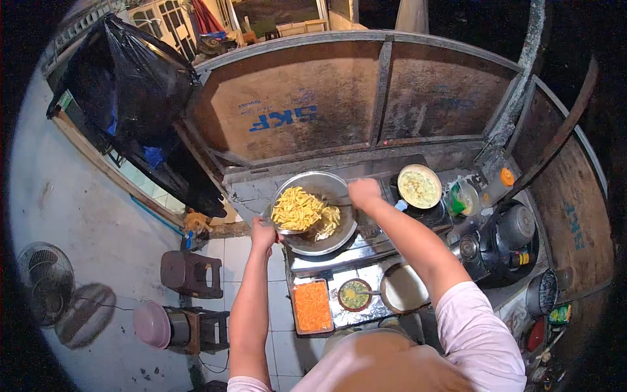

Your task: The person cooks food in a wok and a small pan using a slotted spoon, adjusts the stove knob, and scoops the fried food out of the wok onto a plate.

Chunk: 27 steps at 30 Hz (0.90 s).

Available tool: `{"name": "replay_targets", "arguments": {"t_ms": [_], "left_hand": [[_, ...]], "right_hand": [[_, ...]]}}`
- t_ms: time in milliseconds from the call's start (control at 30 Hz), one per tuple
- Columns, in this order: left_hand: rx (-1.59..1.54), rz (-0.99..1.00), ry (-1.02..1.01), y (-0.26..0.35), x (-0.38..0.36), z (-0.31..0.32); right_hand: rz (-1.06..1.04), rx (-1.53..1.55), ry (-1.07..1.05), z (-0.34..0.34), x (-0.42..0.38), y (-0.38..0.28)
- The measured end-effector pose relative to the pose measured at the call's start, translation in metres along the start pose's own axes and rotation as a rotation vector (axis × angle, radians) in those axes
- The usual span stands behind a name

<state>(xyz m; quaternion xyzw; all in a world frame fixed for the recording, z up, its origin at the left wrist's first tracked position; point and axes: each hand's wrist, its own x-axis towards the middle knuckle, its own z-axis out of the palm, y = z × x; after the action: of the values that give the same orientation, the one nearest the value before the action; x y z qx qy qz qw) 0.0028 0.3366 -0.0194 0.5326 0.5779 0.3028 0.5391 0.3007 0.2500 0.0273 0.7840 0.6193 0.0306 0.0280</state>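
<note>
A wide metal wok (pixel 336 245) sits on the stove. Above its left part, a container heaped with yellow strips of food (pixel 295 208) is tilted, and some of the strips (pixel 328 223) lie lower down in the wok. My left hand (pixel 264 236) is closed on that container's left edge. At the wok's right rim is my right hand (pixel 364 193), its fingers closed; what they grip is hidden. Nearest to me stand a tray of shredded orange food (pixel 313 307), a bowl of green mixture (pixel 354 295) with a spoon, and a round pale container (pixel 403 287).
A pan of pale food (pixel 419 186) stands at the back right, near an orange-capped container (pixel 506 176) and a dark pot (pixel 516 225). Wooden boards (pixel 287 98) wall the back. Brown stools (pixel 189 273), a pink basin (pixel 151 325) and a fan (pixel 46 274) are at the left.
</note>
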Motion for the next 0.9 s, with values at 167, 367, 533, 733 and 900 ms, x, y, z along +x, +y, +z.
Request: {"name": "replay_targets", "arguments": {"t_ms": [167,367,533,733,900], "left_hand": [[-0.098,0.007,-0.04,0.014,0.013,-0.012],[-0.149,-0.019,-0.047,0.04,0.015,-0.016],[-0.175,0.017,-0.061,0.028,0.031,-0.015],[-0.212,0.009,-0.066,0.02,0.027,-0.014],[-0.164,0.006,-0.065,0.016,0.021,-0.013]], "right_hand": [[0.155,0.256,-0.237,0.041,-0.012,0.001],[0.171,0.384,-0.235,0.053,-0.038,-0.013],[0.192,0.41,-0.279,0.048,-0.058,-0.02],[0.131,0.373,-0.271,0.042,-0.103,-0.009],[0.143,0.251,-0.259,0.053,-0.132,0.011]]}}
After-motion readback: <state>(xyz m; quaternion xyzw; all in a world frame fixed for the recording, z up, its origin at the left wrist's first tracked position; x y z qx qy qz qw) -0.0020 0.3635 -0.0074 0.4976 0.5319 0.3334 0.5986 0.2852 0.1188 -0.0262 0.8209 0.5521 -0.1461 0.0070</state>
